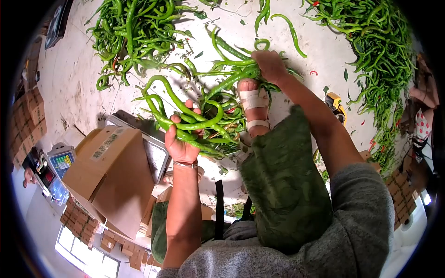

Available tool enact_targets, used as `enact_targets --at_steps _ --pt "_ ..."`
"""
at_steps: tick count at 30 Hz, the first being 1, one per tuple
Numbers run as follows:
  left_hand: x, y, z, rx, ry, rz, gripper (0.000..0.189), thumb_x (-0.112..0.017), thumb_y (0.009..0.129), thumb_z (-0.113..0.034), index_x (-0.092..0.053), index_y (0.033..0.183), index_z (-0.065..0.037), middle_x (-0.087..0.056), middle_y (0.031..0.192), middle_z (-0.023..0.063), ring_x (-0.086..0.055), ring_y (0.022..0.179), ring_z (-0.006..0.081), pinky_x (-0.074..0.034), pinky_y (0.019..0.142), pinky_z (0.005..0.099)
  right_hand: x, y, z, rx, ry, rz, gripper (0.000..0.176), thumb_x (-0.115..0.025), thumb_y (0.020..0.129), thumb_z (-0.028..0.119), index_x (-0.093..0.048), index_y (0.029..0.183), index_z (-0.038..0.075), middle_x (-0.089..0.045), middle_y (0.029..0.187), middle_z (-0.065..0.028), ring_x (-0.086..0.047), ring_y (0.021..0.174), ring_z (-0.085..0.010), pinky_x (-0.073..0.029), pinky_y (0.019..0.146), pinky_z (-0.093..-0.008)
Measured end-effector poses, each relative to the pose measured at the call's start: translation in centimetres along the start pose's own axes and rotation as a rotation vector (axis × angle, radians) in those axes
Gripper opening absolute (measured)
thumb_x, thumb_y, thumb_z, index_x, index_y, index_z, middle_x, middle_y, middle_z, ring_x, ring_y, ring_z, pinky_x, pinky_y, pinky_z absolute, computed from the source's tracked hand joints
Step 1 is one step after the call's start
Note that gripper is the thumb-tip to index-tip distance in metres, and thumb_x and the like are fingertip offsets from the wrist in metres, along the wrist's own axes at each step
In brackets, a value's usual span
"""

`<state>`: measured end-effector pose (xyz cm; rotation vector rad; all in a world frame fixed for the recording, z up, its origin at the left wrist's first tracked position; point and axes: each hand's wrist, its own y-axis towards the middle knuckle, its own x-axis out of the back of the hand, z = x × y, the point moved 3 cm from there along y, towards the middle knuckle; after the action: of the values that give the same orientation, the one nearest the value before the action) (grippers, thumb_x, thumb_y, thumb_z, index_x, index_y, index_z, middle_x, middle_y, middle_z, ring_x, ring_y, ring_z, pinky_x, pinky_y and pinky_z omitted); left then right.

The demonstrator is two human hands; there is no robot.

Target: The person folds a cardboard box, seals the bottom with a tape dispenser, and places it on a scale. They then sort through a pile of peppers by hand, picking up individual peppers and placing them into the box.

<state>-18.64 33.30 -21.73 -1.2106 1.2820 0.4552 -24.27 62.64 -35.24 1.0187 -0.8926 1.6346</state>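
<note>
Several long green chili peppers [172,98] lie across my left hand [183,143], whose fingers curl up around them, palm upward. Farther out, my right hand [270,66] is closed on more green chili peppers [241,76] near the floor, just beyond my sandalled foot [254,102]. Their ends fan out to the left of the fist; the fingertips are hidden under it. Between the two hands sits a small heap of peppers [227,125], some of it covered by the held ones.
A large pepper pile [380,46] runs down the right side, and another pile [134,32] lies at the upper left. An open cardboard box [116,167] stands on a scale platform [157,155] at left, near its keypad display [61,161]. A yellow tape dispenser [336,107] rests right of my knee.
</note>
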Motion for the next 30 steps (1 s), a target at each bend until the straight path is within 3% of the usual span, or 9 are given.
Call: enact_targets --at_steps 3,6,10,12,14,17,21,26,30 --pt "-0.2 -0.2 -0.2 -0.023 0.034 -0.035 0.018 -0.058 0.083 -0.019 -0.058 0.097 -0.008 -0.039 0.131 0.0187 -0.044 0.117 0.0364 -0.05 0.085 0.0459 -0.7 0.2 -0.4 -0.127 -0.019 0.06 0.027 -0.055 0.069 0.004 -0.052 0.096 0.011 -0.059 0.092 -0.0084 -0.058 0.091 -0.0269 -0.042 0.075 -0.0396" --pt "-0.4 -0.5 -0.2 -0.036 0.022 -0.03 0.018 -0.058 0.083 -0.019 -0.058 0.097 -0.008 -0.039 0.131 0.0189 -0.044 0.116 0.0365 -0.052 0.083 0.0448 0.4 1.7 -0.7 -0.158 -0.037 0.423 0.028 -0.061 0.068 0.009 -0.053 0.095 0.009 -0.059 0.093 -0.0108 -0.058 0.094 -0.0288 -0.044 0.075 -0.0403" --pt "-1.5 -2.1 -0.8 -0.03 0.074 0.016 0.019 -0.058 0.083 -0.021 -0.058 0.099 -0.01 -0.039 0.135 0.014 -0.042 0.12 0.034 -0.048 0.085 0.0429 2.8 2.5 -1.2 -0.036 0.261 0.518 0.029 -0.064 0.064 0.011 -0.057 0.091 0.004 -0.061 0.087 -0.0141 -0.059 0.085 -0.0312 -0.046 0.074 -0.0369" --pt "-2.8 -3.7 -1.6 -0.063 0.104 0.01 0.02 -0.058 0.083 -0.021 -0.057 0.1 -0.01 -0.039 0.134 0.0134 -0.042 0.12 0.0336 -0.048 0.086 0.0428 5.7 1.5 -0.4 -0.099 0.804 0.425 0.032 -0.063 0.064 0.01 -0.059 0.095 0.003 -0.063 0.08 -0.0091 -0.059 0.072 -0.0204 -0.047 0.07 -0.0298" --pt "-4.5 -5.7 -2.6 -0.094 0.103 0.037 0.021 -0.059 0.082 -0.022 -0.057 0.099 -0.01 -0.039 0.134 0.0131 -0.044 0.118 0.0334 -0.049 0.084 0.0409 9.1 -0.1 1.1 -0.29 1.219 0.574 0.029 -0.063 0.068 0.011 -0.059 0.096 0.001 -0.062 0.079 -0.0069 -0.058 0.069 -0.0161 -0.047 0.066 -0.0281" --pt "-6.8 -9.7 -4.2 -0.184 0.12 0.047 0.019 -0.061 0.08 -0.021 -0.059 0.096 -0.011 -0.04 0.133 0.0123 -0.044 0.118 0.0316 -0.048 0.076 0.0355 14.6 -3.7 4.1 -0.33 1.748 0.528 0.038 -0.061 0.074 0.013 -0.053 0.11 0.0 -0.059 0.079 -0.0084 -0.056 0.064 -0.016 -0.048 0.058 -0.0294" --pt "-9.8 -15.8 -5.0 -0.297 0.091 0.174 0.019 -0.06 0.081 -0.02 -0.058 0.095 -0.008 -0.043 0.13 0.0175 -0.045 0.114 0.0345 -0.05 0.075 0.0343 16.4 -8.0 5.4 -0.412 1.872 0.41 0.048 -0.062 0.077 0.017 -0.048 0.12 -0.001 -0.057 0.085 -0.0084 -0.055 0.061 -0.0133 -0.046 0.05 -0.0234" --pt "-10.7 -24.1 -5.6 -0.458 0.099 0.248 0.017 -0.059 0.082 -0.018 -0.057 0.096 -0.008 -0.037 0.135 0.0166 -0.044 0.115 0.033 -0.049 0.074 0.0337 21.6 -12.6 10.0 -0.142 2.204 0.498 0.058 -0.06 0.082 0.02 -0.034 0.129 -0.004 -0.054 0.078 -0.0076 -0.055 0.057 -0.0149 -0.049 0.053 -0.0242" --pt "-11.5 -30.1 -5.5 -0.535 0.068 0.31 0.015 -0.058 0.083 -0.018 -0.058 0.095 -0.009 -0.036 0.136 0.014 -0.043 0.118 0.0328 -0.049 0.081 0.0376 25.5 -13.6 13.7 0.019 2.197 0.589 0.059 -0.059 0.082 0.018 -0.032 0.129 -0.005 -0.054 0.081 -0.0083 -0.055 0.057 -0.0156 -0.046 0.052 -0.0257"
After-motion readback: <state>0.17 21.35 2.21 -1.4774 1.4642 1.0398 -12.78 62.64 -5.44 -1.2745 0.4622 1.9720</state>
